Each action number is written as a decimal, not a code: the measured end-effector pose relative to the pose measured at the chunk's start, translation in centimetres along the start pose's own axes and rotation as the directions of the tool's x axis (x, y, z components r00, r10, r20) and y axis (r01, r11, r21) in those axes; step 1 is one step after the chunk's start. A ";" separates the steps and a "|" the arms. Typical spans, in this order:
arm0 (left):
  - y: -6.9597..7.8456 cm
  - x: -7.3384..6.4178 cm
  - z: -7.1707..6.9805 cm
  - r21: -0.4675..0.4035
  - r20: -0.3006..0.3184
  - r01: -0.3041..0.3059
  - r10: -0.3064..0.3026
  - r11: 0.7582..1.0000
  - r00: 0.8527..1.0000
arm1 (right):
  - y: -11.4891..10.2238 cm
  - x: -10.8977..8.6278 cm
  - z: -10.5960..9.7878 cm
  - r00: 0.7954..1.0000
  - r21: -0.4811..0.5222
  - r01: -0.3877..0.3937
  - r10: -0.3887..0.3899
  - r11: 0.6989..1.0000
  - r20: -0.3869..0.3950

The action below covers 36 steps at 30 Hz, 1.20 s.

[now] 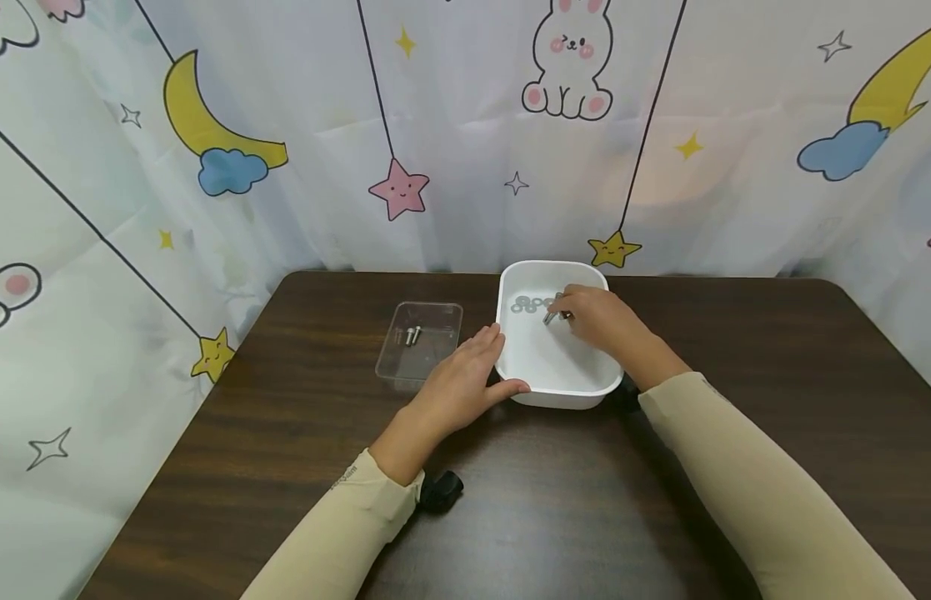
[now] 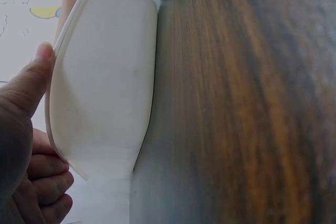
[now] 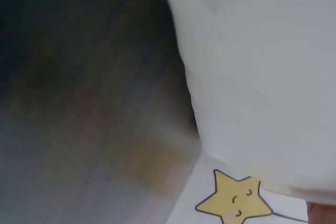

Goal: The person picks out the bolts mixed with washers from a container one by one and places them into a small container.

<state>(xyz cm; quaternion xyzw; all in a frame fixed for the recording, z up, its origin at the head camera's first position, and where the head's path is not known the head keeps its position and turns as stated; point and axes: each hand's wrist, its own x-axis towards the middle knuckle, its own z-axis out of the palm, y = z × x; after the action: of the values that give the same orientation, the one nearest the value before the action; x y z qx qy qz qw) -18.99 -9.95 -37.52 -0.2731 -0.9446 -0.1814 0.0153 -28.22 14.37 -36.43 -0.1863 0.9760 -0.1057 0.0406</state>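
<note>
A white plastic tub [image 1: 553,358] holds several flat grey washers [image 1: 527,305] near its far left part. My left hand [image 1: 461,379] grips the tub's near left corner, thumb on the front rim and fingers along the left side. The left wrist view shows the thumb [image 2: 37,74] at the rim and bent fingers below it. Over the tub, my right hand [image 1: 596,317] pinches shiny metal bolts [image 1: 551,317], their ends pointing down; the fingers hide how many. The right wrist view shows mostly the tub's outer wall [image 3: 262,77] and a fingertip at the lower right corner.
Left of the tub stands a clear plastic box [image 1: 435,354] with two small metal bolts [image 1: 413,335] inside. Both sit on a dark wooden table [image 1: 555,500], whose far edge meets a printed curtain [image 1: 465,125]. A black wrist device [image 1: 441,492] shows under the left sleeve.
</note>
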 end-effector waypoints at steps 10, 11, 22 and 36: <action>0.0 -0.1 -0.1 -0.017 0.006 0.011 -0.011 1.000 1.000 | 0.0 -1.8 0.1 0.988 0.147 0.078 -0.057 0.986 -0.146; 0.0 0.0 -0.1 -0.016 0.005 0.010 -0.010 1.000 1.000 | -0.1 -2.0 0.1 0.985 0.163 0.080 -0.053 0.983 -0.162; 0.0 -0.1 -0.1 -0.009 0.004 0.011 -0.010 1.000 1.000 | -2.1 -3.9 -0.6 0.992 0.326 0.046 -0.005 0.944 -0.124; 0.0 0.0 -0.2 -0.003 0.022 -0.001 0.002 1.000 1.000 | -6.5 -4.0 1.3 0.987 0.396 0.083 -0.021 0.915 -0.160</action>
<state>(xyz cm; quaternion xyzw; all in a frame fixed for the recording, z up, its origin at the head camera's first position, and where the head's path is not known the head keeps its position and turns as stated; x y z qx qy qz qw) -18.98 -9.98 -37.36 -0.2758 -0.9442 -0.1798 0.0048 -22.10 9.70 -36.10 -0.1913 0.9284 -0.3185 0.0002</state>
